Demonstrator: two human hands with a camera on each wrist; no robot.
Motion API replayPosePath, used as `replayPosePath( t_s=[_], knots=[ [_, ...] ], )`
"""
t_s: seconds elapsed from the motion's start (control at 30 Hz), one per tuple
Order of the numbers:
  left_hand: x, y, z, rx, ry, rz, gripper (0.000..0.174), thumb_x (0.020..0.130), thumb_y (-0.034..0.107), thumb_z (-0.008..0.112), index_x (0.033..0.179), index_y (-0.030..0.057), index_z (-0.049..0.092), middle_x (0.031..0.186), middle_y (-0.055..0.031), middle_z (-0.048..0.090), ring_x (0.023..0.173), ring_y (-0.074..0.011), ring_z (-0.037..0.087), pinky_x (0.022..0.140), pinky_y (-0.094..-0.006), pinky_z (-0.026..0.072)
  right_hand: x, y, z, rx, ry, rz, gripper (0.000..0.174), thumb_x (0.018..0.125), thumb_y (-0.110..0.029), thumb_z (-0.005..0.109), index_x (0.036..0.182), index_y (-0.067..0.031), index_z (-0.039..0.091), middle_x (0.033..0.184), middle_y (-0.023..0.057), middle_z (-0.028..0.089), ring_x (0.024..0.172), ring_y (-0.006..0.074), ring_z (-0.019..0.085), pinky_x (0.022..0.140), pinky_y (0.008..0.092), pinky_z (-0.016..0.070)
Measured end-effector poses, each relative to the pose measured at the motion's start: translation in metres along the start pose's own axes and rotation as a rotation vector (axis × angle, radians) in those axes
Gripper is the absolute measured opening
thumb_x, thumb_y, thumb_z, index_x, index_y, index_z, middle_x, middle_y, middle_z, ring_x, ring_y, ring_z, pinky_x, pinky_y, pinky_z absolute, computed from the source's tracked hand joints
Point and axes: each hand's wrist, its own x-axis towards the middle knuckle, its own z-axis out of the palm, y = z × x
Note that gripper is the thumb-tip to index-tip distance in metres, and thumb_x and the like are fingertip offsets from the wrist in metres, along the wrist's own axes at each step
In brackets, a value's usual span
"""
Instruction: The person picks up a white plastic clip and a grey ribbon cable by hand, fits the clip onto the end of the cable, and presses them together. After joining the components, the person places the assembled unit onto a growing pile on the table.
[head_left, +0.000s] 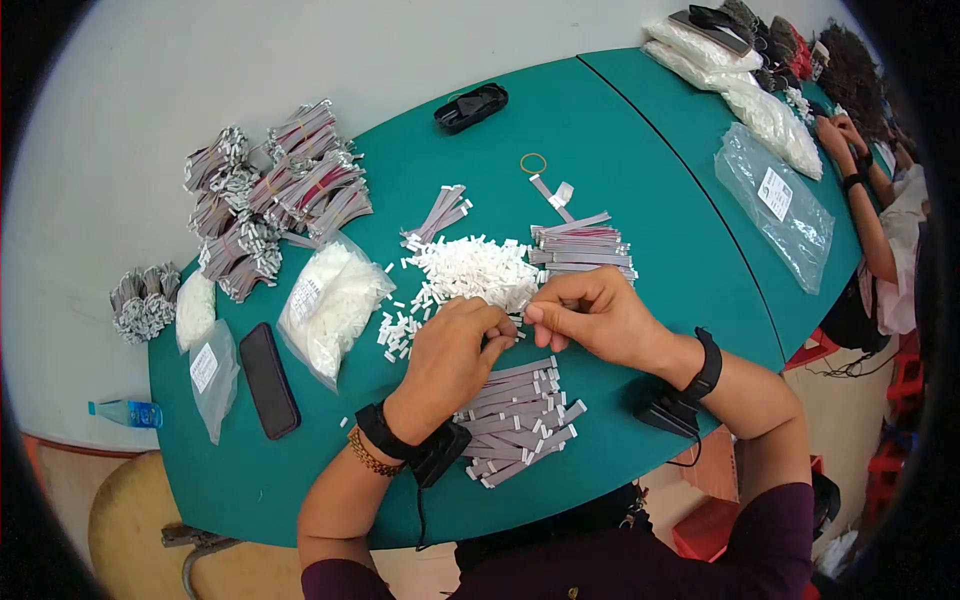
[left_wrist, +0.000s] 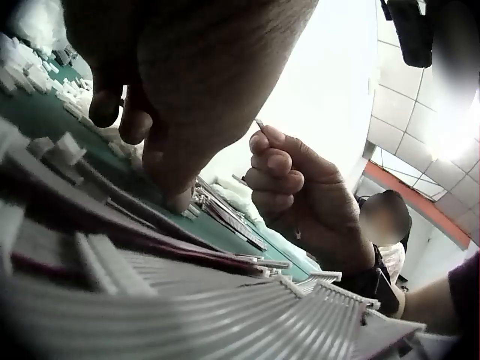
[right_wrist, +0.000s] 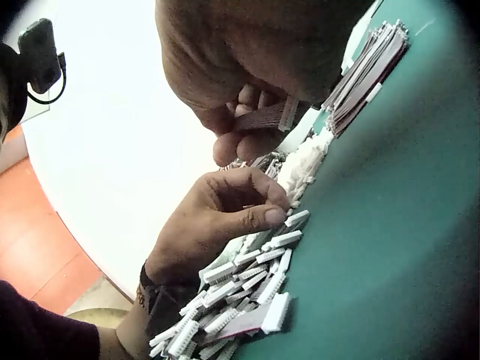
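My right hand (head_left: pixel 600 315) grips a short grey ribbon cable (right_wrist: pixel 259 118) with a white connector on its end, inside curled fingers. Just left of it, my left hand (head_left: pixel 455 350) reaches down at the near edge of a heap of small white connector housings (head_left: pixel 475 270). In the right wrist view the left thumb and index fingertips come close together; I cannot tell whether a housing is between them. Below both hands lie loose ribbon cables (head_left: pixel 520 420) with white ends. Behind the right hand sits a neat stack of ribbon cables (head_left: pixel 580 245).
Bundled cables (head_left: pixel 310 180) are piled at the back left. A bag of white parts (head_left: pixel 330 305) and a phone (head_left: pixel 268 380) lie left of the heap. A black case (head_left: pixel 470 108), a rubber band (head_left: pixel 533 163) and a clear bag (head_left: pixel 775 205) are farther back. Another person's arms (head_left: pixel 860 190) are at far right.
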Motion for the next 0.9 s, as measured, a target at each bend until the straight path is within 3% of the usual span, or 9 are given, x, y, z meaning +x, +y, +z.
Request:
replayPosePath(
  t_s=[0.13, 0.23, 0.43, 0.63, 0.9],
  knots=[
    [0.000, 0.000, -0.005, -0.097, -0.042, -0.047, 0.013, 0.075, 0.006, 0.068, 0.085, 0.0016, 0.061, 0.078, -0.0062, 0.060, 0.072, -0.0180, 0.056, 0.065, -0.0283, 0.0437, -0.001, -0.002, 0.000, 0.005, -0.007, -0.001, 0.017, 0.090, -0.014, 0.056, 0.084, -0.0010, 0.064, 0.070, 0.0019, 0.062, 0.060, 0.0056, 0.055, 0.055, 0.0195, 0.0454],
    [0.002, -0.006, -0.006, -0.725, -0.074, -0.265, 0.009, 0.082, 0.008, 0.064, 0.087, 0.0017, 0.059, 0.081, -0.0028, 0.059, 0.073, -0.0111, 0.053, 0.065, -0.0232, 0.0417, -0.002, -0.005, -0.001, 0.013, -0.011, -0.007, 0.017, 0.090, -0.014, 0.056, 0.084, -0.0011, 0.065, 0.070, 0.0022, 0.062, 0.061, 0.0058, 0.056, 0.055, 0.0196, 0.0456],
    [0.003, -0.005, -0.011, -1.226, -0.121, -0.341, 0.013, 0.089, 0.012, 0.057, 0.098, 0.0022, 0.056, 0.086, -0.0027, 0.059, 0.076, -0.0088, 0.053, 0.068, -0.0209, 0.0412, -0.005, -0.007, 0.000, 0.049, -0.049, -0.039, 0.015, 0.089, -0.013, 0.056, 0.087, -0.0006, 0.065, 0.071, 0.0031, 0.063, 0.062, 0.0065, 0.057, 0.056, 0.0203, 0.0467],
    [0.004, 0.010, -0.018, -1.345, -0.066, -0.426, 0.018, 0.089, 0.010, 0.057, 0.102, -0.0010, 0.056, 0.085, -0.0038, 0.059, 0.076, -0.0081, 0.052, 0.068, -0.0213, 0.0417, -0.005, -0.006, 0.001, 0.023, -0.080, -0.053, 0.015, 0.089, -0.013, 0.057, 0.087, -0.0005, 0.065, 0.071, 0.0029, 0.062, 0.062, 0.0061, 0.056, 0.055, 0.0199, 0.0457],
    [0.001, 0.012, -0.013, -1.311, -0.085, -0.372, 0.017, 0.090, 0.011, 0.055, 0.102, -0.0008, 0.057, 0.085, -0.0030, 0.059, 0.075, -0.0068, 0.051, 0.066, -0.0205, 0.0403, -0.005, -0.003, 0.002, -0.008, -0.109, -0.078, 0.016, 0.089, -0.014, 0.057, 0.085, -0.0005, 0.065, 0.068, 0.0015, 0.060, 0.059, 0.0050, 0.054, 0.052, 0.0186, 0.0431]
  ],
)
